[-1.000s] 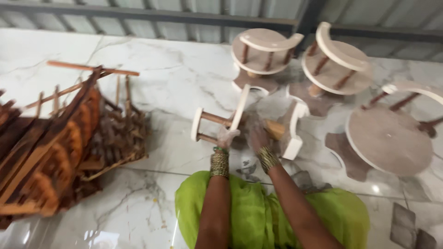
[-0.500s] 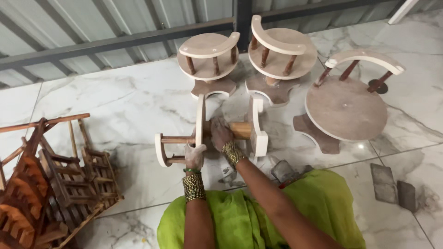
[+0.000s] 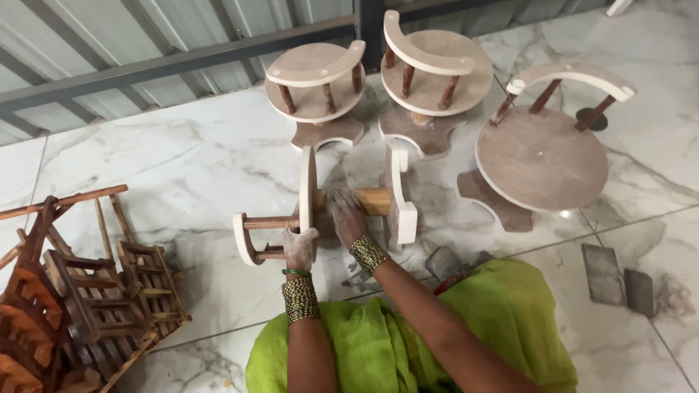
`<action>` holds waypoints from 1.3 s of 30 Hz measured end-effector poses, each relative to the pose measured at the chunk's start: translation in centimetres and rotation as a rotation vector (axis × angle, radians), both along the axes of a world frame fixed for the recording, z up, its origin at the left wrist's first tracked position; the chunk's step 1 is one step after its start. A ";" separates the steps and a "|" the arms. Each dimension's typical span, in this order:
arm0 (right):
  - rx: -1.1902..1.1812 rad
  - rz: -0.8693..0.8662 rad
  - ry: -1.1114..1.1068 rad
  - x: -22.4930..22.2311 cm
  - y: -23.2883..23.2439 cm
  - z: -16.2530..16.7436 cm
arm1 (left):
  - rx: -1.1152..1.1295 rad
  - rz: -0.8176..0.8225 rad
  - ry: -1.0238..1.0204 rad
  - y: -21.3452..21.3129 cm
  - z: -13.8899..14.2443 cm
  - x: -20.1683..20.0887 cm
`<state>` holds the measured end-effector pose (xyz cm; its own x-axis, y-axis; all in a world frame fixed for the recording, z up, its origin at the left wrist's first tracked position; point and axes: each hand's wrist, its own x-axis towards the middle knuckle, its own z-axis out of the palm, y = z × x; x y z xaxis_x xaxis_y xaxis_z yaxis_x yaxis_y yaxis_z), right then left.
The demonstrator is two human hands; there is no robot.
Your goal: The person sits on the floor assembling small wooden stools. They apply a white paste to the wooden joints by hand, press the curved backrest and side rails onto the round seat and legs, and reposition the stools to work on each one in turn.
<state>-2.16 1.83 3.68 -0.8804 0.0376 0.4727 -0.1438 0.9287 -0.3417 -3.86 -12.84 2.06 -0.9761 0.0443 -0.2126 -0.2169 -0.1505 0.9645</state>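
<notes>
Unfinished wooden stool (image 3: 320, 211), laid sideways on marble floor (image 3: 182, 167): pale round seat, turned spindles. Seat edge is gripped by left hand (image 3: 298, 249); central post is clasped by right hand (image 3: 346, 216).

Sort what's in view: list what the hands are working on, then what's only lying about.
In hand:
- small wooden chair lying on its side
- left hand on its seat disc
- right hand on its centre post

Lying about:
- three upright chairs
- dark wooden racks
- grey pads
</notes>
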 end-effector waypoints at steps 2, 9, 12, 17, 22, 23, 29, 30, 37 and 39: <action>0.003 0.005 0.004 0.3 0.1 -0.2 | 0.069 0.021 0.000 0.1 -0.4 -0.1; 0.049 -0.020 0.015 0.3 -0.4 0.9 | 0.098 0.039 -0.009 0.1 -0.7 -0.2; 0.083 0.007 -0.082 -0.4 0.1 1.6 | 0.092 0.015 0.038 0.0 -0.6 -0.1; -0.032 0.026 0.020 -0.8 0.8 1.5 | 0.068 0.008 0.051 0.0 -0.7 -0.2; -0.087 -0.052 -0.064 -1.2 1.1 2.0 | 0.111 -0.016 0.045 -0.3 -0.5 -0.3; -0.079 -0.058 0.024 -1.1 1.5 2.2 | 0.120 -0.030 0.069 -0.3 -0.5 -0.3; -0.093 -0.119 0.046 3.0 6.3 4.7 | 0.109 -0.050 0.102 -0.3 -0.4 -0.3; -0.087 -0.169 0.018 3.6 7.4 5.0 | 0.109 -0.050 0.111 -0.3 -0.4 -0.3; 0.117 -0.363 0.197 5.6 13.0 2.0 | 0.073 -0.028 0.057 -0.2 -0.3 -0.5; 0.044 -0.361 0.111 5.7 12.6 0.7 | 0.105 -0.023 0.075 -0.3 -0.3 -0.4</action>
<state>3.58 14.46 4.43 -0.7578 0.3132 0.5724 0.1613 0.9400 -0.3008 -4.29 -13.10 1.79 -0.9876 0.0852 -0.1316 -0.1489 -0.2470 0.9575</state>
